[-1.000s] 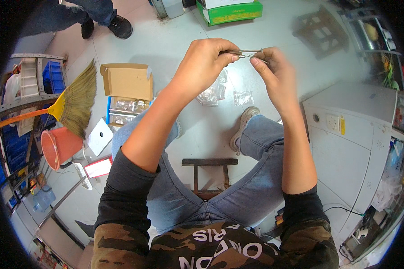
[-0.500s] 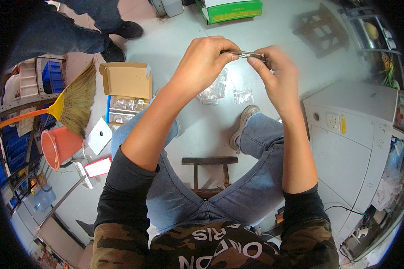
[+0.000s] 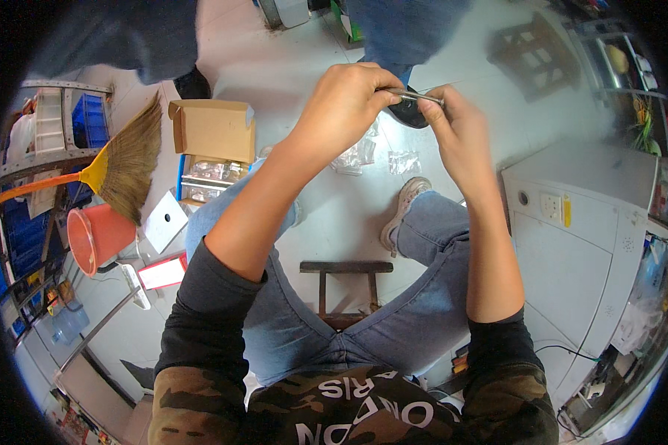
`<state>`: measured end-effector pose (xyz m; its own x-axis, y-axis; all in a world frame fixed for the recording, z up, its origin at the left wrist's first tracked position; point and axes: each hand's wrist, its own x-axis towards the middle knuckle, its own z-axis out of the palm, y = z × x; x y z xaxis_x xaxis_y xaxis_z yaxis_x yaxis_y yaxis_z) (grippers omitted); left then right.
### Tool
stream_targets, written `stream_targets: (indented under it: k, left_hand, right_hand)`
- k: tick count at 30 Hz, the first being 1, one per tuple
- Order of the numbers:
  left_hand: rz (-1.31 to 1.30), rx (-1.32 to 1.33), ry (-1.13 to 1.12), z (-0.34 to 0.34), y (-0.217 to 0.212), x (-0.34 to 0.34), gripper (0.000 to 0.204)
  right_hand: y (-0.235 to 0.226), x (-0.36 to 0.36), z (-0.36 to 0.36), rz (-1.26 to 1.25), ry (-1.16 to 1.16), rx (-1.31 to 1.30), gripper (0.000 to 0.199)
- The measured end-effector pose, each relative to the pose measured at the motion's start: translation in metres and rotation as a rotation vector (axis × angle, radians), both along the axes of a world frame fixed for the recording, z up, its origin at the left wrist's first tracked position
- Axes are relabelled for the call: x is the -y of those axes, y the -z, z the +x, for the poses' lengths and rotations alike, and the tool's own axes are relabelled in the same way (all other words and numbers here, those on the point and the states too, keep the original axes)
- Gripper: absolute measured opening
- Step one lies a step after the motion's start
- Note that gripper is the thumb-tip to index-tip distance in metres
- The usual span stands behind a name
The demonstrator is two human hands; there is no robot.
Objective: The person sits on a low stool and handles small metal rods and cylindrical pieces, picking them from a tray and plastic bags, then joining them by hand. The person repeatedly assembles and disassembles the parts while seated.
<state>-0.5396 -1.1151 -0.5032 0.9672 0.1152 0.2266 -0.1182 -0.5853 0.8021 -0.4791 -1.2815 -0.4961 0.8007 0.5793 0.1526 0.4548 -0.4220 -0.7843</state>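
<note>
Out in front of me, a slim grey metal piece (image 3: 411,94) spans the gap between my two hands; its exact kind does not show. My left hand (image 3: 351,98) pinches one end between thumb and fingers. The other end is in the closed fingers of my right hand (image 3: 459,122), whose edge is slightly smeared. Below them on the floor lie several clear plastic packets (image 3: 356,156), with another small packet (image 3: 404,162) to their right. Left of my left forearm stands an open cardboard box (image 3: 212,133) with clear-wrapped parts inside.
Another person's leg (image 3: 404,33) and dark shoe (image 3: 408,113) are just beyond my hands. A broom (image 3: 130,159) and red bucket (image 3: 100,237) stand left, a grey cabinet (image 3: 560,259) right. A wooden stool (image 3: 346,267) shows between my legs.
The other person has stepped in from the far left; one leg now stands beyond my hands, hiding most of the green box. The metal piece has turned slightly and looks thinner.
</note>
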Motion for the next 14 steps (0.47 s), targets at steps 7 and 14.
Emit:
stream_targets:
  k: [7,14]
  left_hand:
    - [-0.028,-0.076,0.002,-0.0018,-0.0011,-0.0006,0.018]
    - [-0.074,-0.106,-0.004,-0.0033,0.0012,-0.0048,0.020]
  right_hand:
    - [-0.0009,-0.0025,-0.0021,0.037,0.005,-0.064,0.017]
    - [0.0064,0.0031,-0.0010,-0.013,-0.036,-0.072,0.024]
